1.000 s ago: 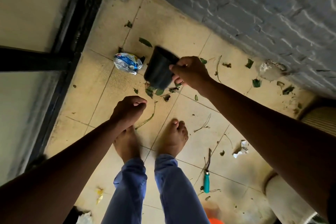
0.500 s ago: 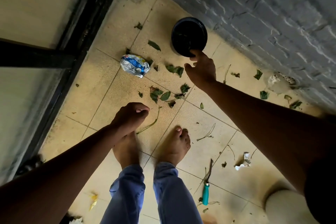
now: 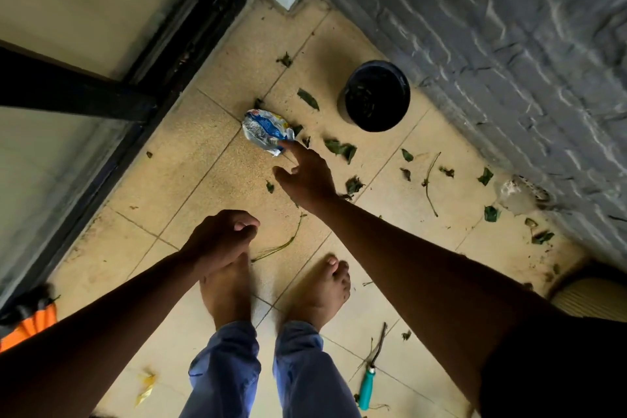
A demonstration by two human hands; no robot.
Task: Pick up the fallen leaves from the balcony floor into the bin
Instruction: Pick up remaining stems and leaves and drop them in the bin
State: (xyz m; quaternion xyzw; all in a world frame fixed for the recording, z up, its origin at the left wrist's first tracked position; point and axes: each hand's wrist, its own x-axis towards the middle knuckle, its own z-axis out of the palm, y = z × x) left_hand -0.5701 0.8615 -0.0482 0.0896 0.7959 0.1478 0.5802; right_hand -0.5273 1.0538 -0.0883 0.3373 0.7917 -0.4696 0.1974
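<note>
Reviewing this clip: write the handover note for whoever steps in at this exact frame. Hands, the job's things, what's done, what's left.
Right hand: open, fingers reaching to the crumpled wrapper, holding nothing.
Left hand: curled in a fist above the left foot; whether it holds anything cannot be seen.
Bin: upright on the floor by the grey wall.
Done: bin set in place.
Left: leaves scattered across the tiles, all the way along the wall.

beige tiled floor (image 3: 217, 180) meets a grey brick wall (image 3: 509, 44) and black-framed glass door (image 3: 112, 102).
</note>
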